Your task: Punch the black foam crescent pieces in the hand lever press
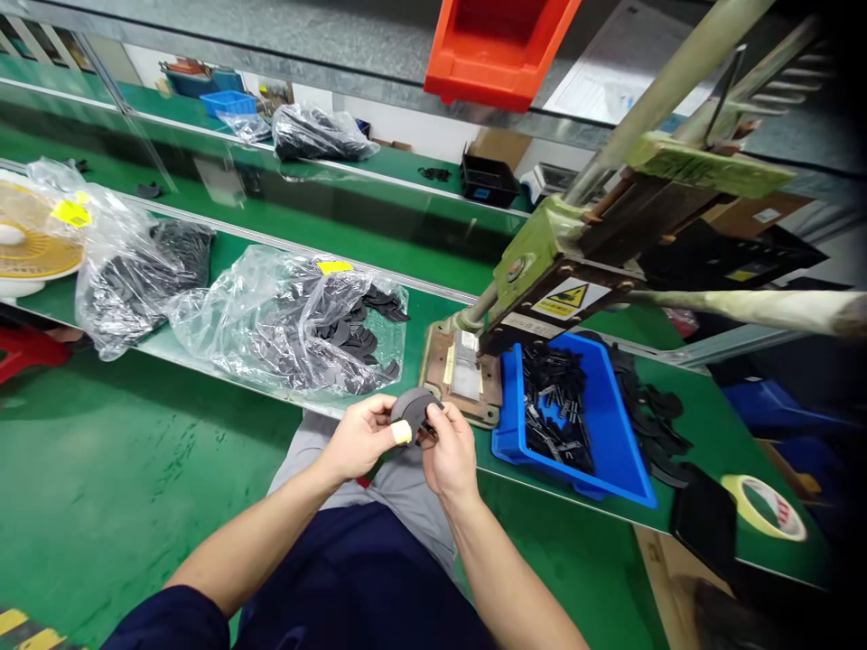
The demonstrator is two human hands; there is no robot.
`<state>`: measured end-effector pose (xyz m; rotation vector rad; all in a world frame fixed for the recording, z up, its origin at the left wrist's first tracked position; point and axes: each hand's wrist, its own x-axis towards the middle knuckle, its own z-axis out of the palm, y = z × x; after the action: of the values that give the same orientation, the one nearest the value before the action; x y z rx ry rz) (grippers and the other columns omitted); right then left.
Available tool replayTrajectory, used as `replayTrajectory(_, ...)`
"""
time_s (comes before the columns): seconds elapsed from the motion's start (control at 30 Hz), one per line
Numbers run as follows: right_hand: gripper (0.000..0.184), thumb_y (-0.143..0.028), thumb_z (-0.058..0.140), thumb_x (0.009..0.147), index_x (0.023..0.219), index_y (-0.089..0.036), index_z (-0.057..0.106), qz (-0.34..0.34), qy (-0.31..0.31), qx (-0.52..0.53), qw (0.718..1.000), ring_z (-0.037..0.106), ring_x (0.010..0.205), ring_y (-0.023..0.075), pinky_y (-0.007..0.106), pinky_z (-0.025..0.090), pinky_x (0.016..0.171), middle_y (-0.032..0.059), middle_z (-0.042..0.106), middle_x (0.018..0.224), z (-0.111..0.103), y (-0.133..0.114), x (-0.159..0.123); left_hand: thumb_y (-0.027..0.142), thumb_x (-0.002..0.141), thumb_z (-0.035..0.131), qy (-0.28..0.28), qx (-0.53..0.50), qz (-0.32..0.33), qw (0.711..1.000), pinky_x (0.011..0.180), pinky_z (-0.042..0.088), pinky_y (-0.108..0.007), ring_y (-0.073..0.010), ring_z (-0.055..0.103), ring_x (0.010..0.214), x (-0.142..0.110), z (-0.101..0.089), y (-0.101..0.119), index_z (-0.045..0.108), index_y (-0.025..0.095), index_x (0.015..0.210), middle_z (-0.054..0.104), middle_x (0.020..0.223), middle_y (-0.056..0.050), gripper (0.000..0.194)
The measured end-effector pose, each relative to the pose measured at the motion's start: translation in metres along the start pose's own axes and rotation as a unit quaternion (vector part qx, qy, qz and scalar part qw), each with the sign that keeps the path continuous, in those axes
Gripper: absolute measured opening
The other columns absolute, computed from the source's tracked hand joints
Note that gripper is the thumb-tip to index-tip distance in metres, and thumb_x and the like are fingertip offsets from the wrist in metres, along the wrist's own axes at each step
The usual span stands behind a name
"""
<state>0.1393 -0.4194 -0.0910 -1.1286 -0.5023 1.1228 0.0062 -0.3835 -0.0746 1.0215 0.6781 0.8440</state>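
Both my hands meet just in front of the bench edge, over my lap. My left hand (362,436), with a yellowish cover on the thumb tip, pinches a dark grey rounded flat piece (411,406). My right hand (451,449) grips the same piece from the right, with a small dark part at its fingertips. Right behind them stands a green lever press (542,262) on its metal base plate (433,361). A blue tray (610,433) of small black parts sits to the right of the press.
Two clear plastic bags of black pieces lie on the green bench, the nearer bag (291,320) beside the press and the other bag (135,271) by a yellow fan (31,239). Loose black pieces (654,411) and a tape roll (765,507) lie at right. An orange bin (498,45) hangs overhead.
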Motion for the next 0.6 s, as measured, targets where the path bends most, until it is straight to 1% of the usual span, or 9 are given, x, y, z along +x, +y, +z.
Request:
replayTrajectory(0.1,0.03,-0.048,0.073,0.076,0.078,-0.021,0.06,0.018,-0.027,0.005,0.999,0.055,0.062,0.012,0.025,0.047,0.053,-0.002,0.061,0.074,-0.001,-0.001,0.0,0.034,0.065,0.088,0.016,-0.023,-0.022,0.999,0.067,0.053,-0.025,-0.0142,0.064,0.072,0.001,0.001,-0.001,0.066,0.013,0.095,0.069,0.083,-0.004,0.043)
replayTrajectory(0.2,0.03,-0.047,0.075,0.076,0.085,-0.021,0.064,0.017,-0.044,0.008,0.999,0.056,0.068,0.0128,0.026,0.049,0.058,-0.0006,0.063,0.079,-0.002,0.002,-0.001,0.036,0.065,0.088,0.019,-0.02,-0.033,0.999,0.061,0.053,-0.025,-0.0128,0.061,0.067,0.001,0.0,-0.002,0.066,0.013,0.094,0.067,0.081,-0.003,0.044)
replayTrajectory(0.3,0.029,-0.044,0.079,0.073,0.085,-0.021,0.065,0.016,-0.052,0.018,0.998,0.056,0.072,0.0123,0.025,0.049,0.062,-0.0007,0.064,0.08,-0.004,0.002,0.0,0.041,0.069,0.084,0.028,0.006,-0.02,0.999,0.061,0.054,-0.025,-0.0134,0.062,0.069,0.001,-0.001,-0.003,0.067,0.012,0.093,0.067,0.081,-0.004,0.041)
replayTrajectory(0.43,0.03,-0.046,0.079,0.072,0.081,-0.022,0.063,0.052,-0.085,0.056,0.993,0.058,0.072,0.0126,0.025,0.05,0.062,-0.001,0.065,0.081,-0.007,-0.005,0.001,0.047,0.078,0.076,0.038,0.038,0.011,0.998,0.063,0.056,-0.026,-0.0154,0.063,0.072,0.0,-0.002,-0.001,0.069,0.013,0.09,0.068,0.081,-0.005,0.036)
replayTrajectory(0.53,0.031,-0.045,0.08,0.07,0.08,-0.023,0.061,0.078,-0.108,0.084,0.988,0.06,0.073,0.0124,0.027,0.053,0.065,-0.0017,0.066,0.083,-0.011,-0.011,0.004,0.047,0.078,0.075,0.034,0.051,0.014,0.998,0.063,0.057,-0.027,-0.0166,0.064,0.073,-0.001,-0.001,0.003,0.071,0.014,0.088,0.069,0.083,-0.005,0.034)
replayTrajectory(0.6,0.031,-0.045,0.08,0.069,0.08,-0.024,0.06,0.095,-0.122,0.097,0.983,0.062,0.075,0.0139,0.03,0.055,0.066,-0.0014,0.066,0.084,-0.014,-0.013,0.006,0.047,0.077,0.075,0.028,0.05,0.007,0.998,0.063,0.057,-0.027,-0.0175,0.065,0.075,-0.002,0.0,0.005,0.072,0.015,0.089,0.07,0.085,-0.006,0.034)
